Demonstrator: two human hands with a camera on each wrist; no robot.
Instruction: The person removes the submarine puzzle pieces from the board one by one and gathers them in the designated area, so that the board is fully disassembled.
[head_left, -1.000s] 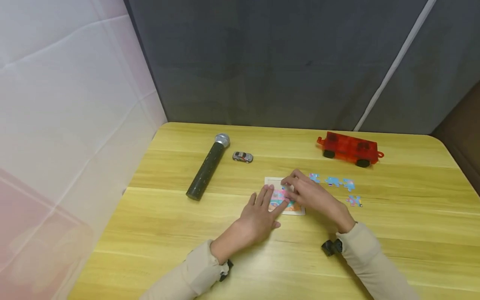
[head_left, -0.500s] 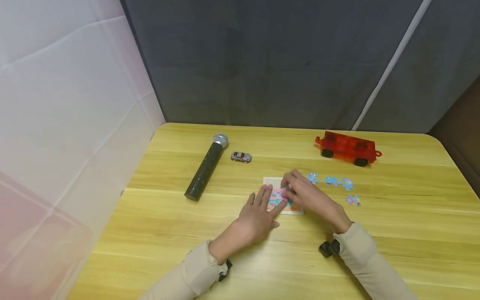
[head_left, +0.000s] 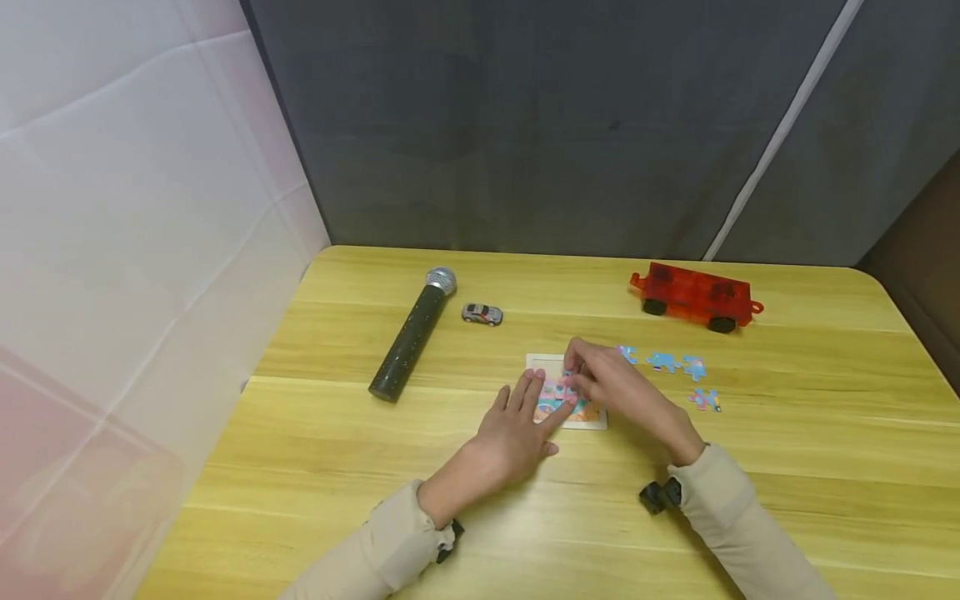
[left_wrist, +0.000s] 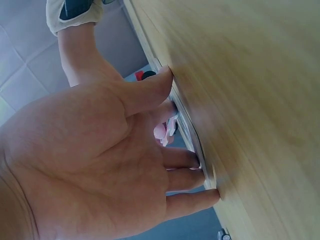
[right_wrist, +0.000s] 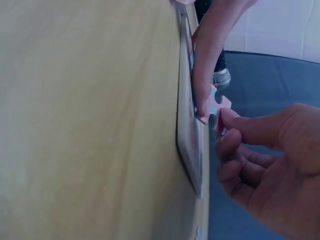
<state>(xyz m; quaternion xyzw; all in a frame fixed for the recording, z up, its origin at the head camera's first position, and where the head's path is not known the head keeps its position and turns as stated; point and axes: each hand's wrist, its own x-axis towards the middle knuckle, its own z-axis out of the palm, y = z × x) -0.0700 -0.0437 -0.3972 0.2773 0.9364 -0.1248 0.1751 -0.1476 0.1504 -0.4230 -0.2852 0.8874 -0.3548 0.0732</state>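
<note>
My left hand (head_left: pixel 513 442) lies with fingers spread over the left and near part of a small jigsaw tray (head_left: pixel 585 427), fingertips on its pale frame and picture. Thumb and fingers of my right hand (head_left: pixel 618 383) pinch a pink and blue puzzle piece (right_wrist: pixel 223 104), tilted up on edge above the tray. In the right wrist view, the left index finger reaches right to the lower edge of this piece. Pink, teal and orange picture pieces fill the near part of the tray; bare backing shows at its far side. The right hand hides the tray's far right corner.
Several loose puzzle pieces (head_left: pixel 663 362) lie right of the tray, one (head_left: pixel 705 400) nearer to me. Behind them stands a red toy wagon (head_left: pixel 697 296). Left of the tray are a small toy car (head_left: pixel 482 314) and a black microphone (head_left: pixel 411 340). A grey partition borders the table's far edge.
The right hand has shifted slightly, and the puzzle piece it pinches now shows at a different angle. The left hand stays in place on the tray.
</note>
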